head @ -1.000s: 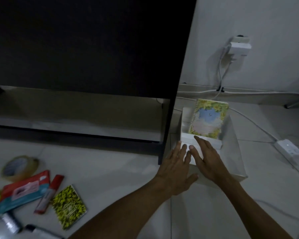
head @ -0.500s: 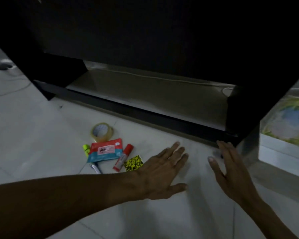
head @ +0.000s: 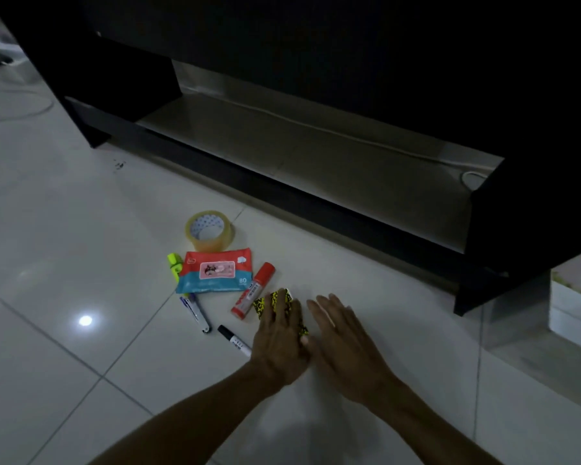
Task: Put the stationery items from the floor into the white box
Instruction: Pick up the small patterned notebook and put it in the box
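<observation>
Reaching down over the floor (head: 81, 229), head view only: left hand (head: 280, 344) lies flat, fingers spread, on a small yellow-and-black notebook (head: 260, 305), covering most of it; no closed grip visible yet, though the thumb appears to hook its near corner. Right hand (head: 344, 340) hovers just beside it, palm down, fingers loose, holding nothing. Left of the notebook, all lying on the tile: red glue stick (head: 253, 290) just beside it, wipes pack (head: 215, 270), tape roll (head: 208, 230) behind the pack, yellow highlighter (head: 174, 266) at the pack's left edge, pen (head: 197, 312), black marker (head: 234, 340) near the left wrist. White box (head: 574, 313) sits at far right, half cut off by the frame, well apart from the pile, beyond the corner of a dark cabinet (head: 349, 62); something pale green shows at its top, too blurred to name. Judgement: early to middle of the task. Seven items are left on the floor; the notebook looks next to go.
</observation>
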